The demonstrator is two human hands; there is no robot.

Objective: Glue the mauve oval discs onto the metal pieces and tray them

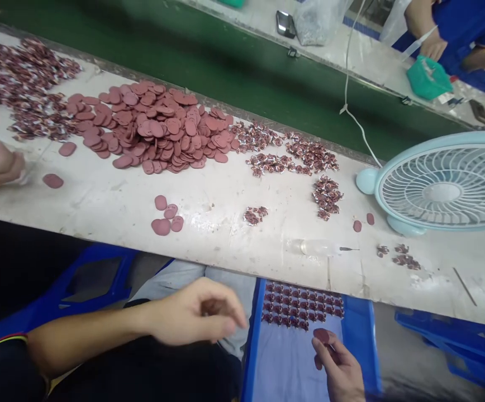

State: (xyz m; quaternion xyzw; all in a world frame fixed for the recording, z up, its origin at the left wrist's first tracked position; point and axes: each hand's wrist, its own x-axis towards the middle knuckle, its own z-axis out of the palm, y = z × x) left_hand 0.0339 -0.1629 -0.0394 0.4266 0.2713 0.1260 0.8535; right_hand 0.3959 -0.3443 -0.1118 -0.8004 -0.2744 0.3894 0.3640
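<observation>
The person has a black sleeve (pixel 5 371) in the lower left corner of the frame. It stops well before the wrist, so the lower arm is bare. The sleeve has thin, bright stripes (pixel 5 338) near its end, red and yellow. The left hand (pixel 196 315) is bare and a bit blurry. The right hand (pixel 340 365), at the bottom right, is bare too. The pants (pixel 229 285) are pale blue-gray. More black cloth (pixel 175 371) shows at the bottom, under the left arm.
</observation>
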